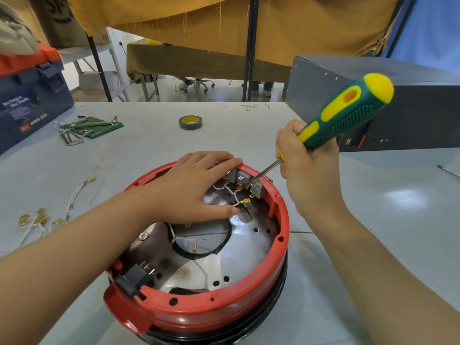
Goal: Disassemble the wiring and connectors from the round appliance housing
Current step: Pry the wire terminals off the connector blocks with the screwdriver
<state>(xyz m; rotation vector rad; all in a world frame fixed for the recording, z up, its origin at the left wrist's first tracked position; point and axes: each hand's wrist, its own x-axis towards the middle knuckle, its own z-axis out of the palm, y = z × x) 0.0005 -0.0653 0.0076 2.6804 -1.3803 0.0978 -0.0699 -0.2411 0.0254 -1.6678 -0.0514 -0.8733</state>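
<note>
We have the round red housing (281, 235) sitting open side up on the bench (373, 220), just in front of us, and the work is all at its far rim. There the grey connector block (245, 179) sits against the inside wall, with white wires (235, 195) and brass spade terminals (242, 201) trailing from it toward the centre. Our right hand (308, 165) is the nearer one to that block: its fingers are curled tight round the green and yellow screwdriver (348, 110), whose long axis slants from upper right down to lower left, so the tip lands on the block from outside the rim. Our left hand (196, 185) lies flat across the far left of the housing, fingers straight and slightly spread, fingertips (235, 161) reaching the rim just beside the block and the thumb pressing near the loose terminal. We judge the next move is a pry or turn at the tip, steadied by the left. Freed wires (44, 217) lie well apart at the left.
</note>
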